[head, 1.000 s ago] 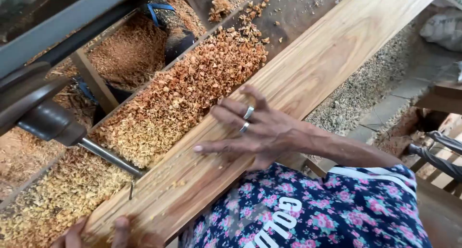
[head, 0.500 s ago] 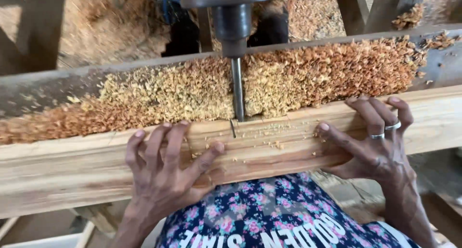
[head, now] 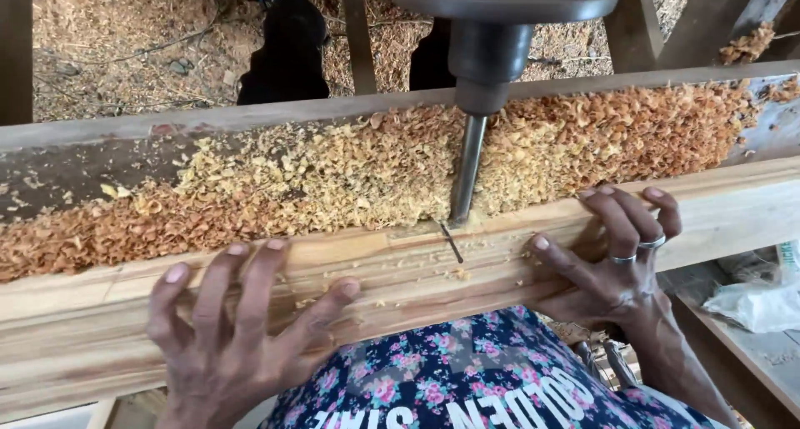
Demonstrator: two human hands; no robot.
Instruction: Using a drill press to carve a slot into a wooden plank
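Observation:
A long pale wooden plank (head: pixel 733 216) lies across the view on a machine bed. My left hand (head: pixel 237 333) presses flat on its near face at the lower left, fingers spread. My right hand (head: pixel 612 258), with two rings, grips the plank's near edge at the right, fingers hooked over the top. Between the hands a steel drill bit (head: pixel 467 171) comes down from a dark chuck (head: pixel 492 62) and meets the plank's top edge, just behind a short dark pencil line (head: pixel 451 241). A few shavings lie around that spot.
A thick band of orange-brown wood shavings (head: pixel 333 179) fills the bed behind the plank. Past a grey rail (head: pixel 250 117) lies sawdust-covered ground with wooden posts. A white plastic bag (head: pixel 762 300) sits on a board at the lower right. My flowered garment (head: pixel 467 379) fills the bottom.
The view has closed in on the plank and bit. The hands have shifted a little along the plank, both still pressed on it; one second ago the view was skewed with only the right hand on it.

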